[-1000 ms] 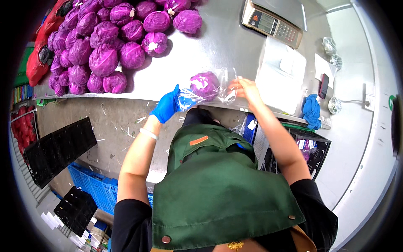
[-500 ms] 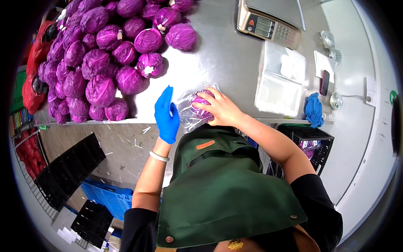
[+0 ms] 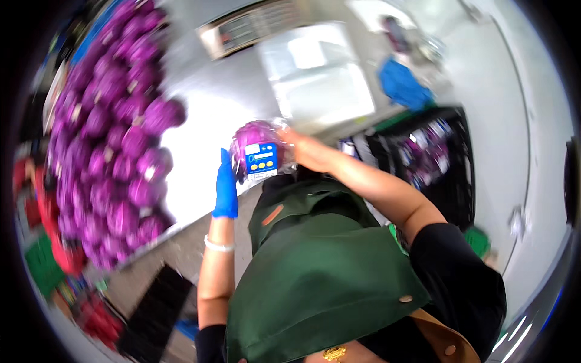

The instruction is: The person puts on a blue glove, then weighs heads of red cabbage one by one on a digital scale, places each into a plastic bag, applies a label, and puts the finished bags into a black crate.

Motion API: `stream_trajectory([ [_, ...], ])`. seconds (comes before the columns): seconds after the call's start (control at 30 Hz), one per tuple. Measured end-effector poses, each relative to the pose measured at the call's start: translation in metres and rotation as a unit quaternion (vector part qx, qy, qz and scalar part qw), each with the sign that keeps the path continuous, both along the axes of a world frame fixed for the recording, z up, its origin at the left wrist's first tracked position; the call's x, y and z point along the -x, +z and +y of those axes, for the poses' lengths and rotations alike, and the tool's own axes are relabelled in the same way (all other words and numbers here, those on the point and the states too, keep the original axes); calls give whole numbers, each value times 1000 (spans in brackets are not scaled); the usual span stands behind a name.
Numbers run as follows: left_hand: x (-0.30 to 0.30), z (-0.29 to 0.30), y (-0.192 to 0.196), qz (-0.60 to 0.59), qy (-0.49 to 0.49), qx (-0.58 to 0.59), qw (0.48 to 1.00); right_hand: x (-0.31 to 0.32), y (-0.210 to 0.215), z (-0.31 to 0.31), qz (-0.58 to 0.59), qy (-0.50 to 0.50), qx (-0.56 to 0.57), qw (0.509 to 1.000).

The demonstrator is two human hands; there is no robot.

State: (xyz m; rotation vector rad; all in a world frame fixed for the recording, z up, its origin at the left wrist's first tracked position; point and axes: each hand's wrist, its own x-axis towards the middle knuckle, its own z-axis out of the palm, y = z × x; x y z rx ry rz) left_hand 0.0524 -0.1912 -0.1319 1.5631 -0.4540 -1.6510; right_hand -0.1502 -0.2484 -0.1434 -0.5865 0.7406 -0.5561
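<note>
A red cabbage (image 3: 253, 130) in a clear plastic bag is held between my hands at the table's near edge. A blue and white label (image 3: 261, 158) on the bag faces up toward me. My left hand (image 3: 226, 189), in a blue glove, lies along the cabbage's left side with its fingers pointing away from me. At the right side, my bare right hand (image 3: 301, 149) grips the bagged cabbage; its fingertips are partly hidden and blurred.
Loose red cabbages (image 3: 115, 157) are heaped on the metal table (image 3: 196, 142) to the left. Ahead are a scale (image 3: 254, 27) and a stack of clear plastic bags (image 3: 321, 78). A blue glove (image 3: 404, 83) lies at the right, beside a black crate (image 3: 457, 157) holding bagged cabbages.
My view and body have turned to the right, toward the black crate. The bagged cabbage has come up between both hands with its label showing; my left hand, apart before, is now against it.
</note>
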Motion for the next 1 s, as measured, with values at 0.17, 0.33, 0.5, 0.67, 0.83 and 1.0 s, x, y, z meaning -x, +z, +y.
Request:
stream_trajectory([
  [0.17, 124, 14, 30, 100, -240, 126, 957, 140, -9, 16, -87, -182, -116, 973],
  [0.33, 181, 3, 68, 74, -364, 180, 911, 348, -29, 117, 98, -337, 109, 930],
  [0.5, 148, -24, 29, -70, -250, 136, 956, 476, -30, 229, 218, -524, -27, 823],
  [0.67, 100, -17, -4, -166, -199, 85, 962, 502, -100, 306, 61, -548, -267, 791],
  [0.83, 77, -49, -28, -283, -183, 175, 925, 453, -179, 341, 113, -457, -310, 826],
  [1.0, 119, -96, -74, -326, -203, 355, 852, 480, -167, 332, 332, -239, -310, 859],
])
